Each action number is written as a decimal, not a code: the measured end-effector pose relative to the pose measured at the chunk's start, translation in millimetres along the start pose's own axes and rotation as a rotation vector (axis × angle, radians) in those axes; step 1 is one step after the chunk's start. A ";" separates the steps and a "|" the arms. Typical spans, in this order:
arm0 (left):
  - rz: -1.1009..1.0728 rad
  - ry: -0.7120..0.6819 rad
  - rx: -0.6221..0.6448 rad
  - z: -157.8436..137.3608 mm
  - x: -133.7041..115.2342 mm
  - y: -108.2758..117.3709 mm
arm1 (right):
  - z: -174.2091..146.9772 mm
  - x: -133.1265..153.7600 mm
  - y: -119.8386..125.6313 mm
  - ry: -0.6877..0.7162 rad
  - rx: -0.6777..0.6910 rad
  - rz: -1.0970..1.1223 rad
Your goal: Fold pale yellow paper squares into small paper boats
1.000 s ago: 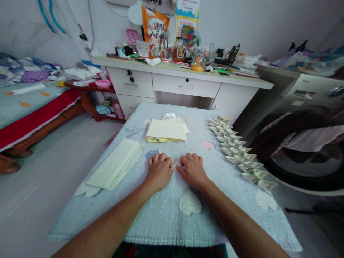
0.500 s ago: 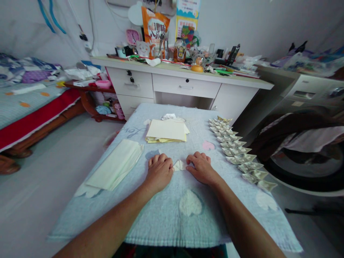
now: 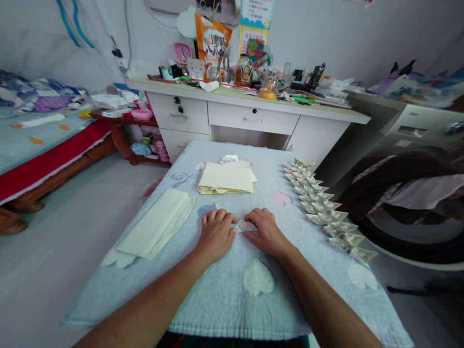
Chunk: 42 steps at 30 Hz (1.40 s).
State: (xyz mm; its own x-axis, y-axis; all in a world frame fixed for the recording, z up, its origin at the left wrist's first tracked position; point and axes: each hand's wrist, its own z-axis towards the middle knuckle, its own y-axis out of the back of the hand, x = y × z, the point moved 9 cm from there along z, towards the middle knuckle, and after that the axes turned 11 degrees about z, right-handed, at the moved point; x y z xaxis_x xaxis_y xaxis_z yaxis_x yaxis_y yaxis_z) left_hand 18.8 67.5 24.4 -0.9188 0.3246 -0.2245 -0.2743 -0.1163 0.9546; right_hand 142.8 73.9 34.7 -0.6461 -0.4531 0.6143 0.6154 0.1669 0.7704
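Paper stack (image 3: 226, 177) lies beyond the folded piece (image 3: 244, 225), pointed shapes (image 3: 324, 207) rightward.

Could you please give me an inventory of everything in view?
Small folded paper: 1, white, between hands
Paper stack: 1, cream and yellow, table's back
Long folded sheets: several, pale green, table's left
Folded paper shapes: many, cream, table's right
Table: 1, light blue cloth, centre
Desk: 1, white, behind table
Snack bag: 1, orange, desktop
Clock: 1, pink, desktop
Jar: 1, amber, desktop
Clutter: many, mixed, desktop
Bed: 1, multicoloured, left
Side table: 1, brown, beside bed
Washing machine: 1, grey, right
Left hand: 1, bare, paper's left end
Right hand: 1, bare, paper's right end
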 end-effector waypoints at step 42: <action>-0.845 -0.062 -0.010 7.7 -6.9 3.7 | 0.4 7.8 3.9 0.014 -0.103 0.755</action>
State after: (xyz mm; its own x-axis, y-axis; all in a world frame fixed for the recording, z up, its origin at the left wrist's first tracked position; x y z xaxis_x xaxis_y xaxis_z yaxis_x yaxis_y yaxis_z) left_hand 26.2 72.1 31.0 -0.3861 0.3573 -0.8505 -0.8648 0.1805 0.4685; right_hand 140.0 71.4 42.5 -0.0273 -0.2592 0.9654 0.9275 0.3536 0.1211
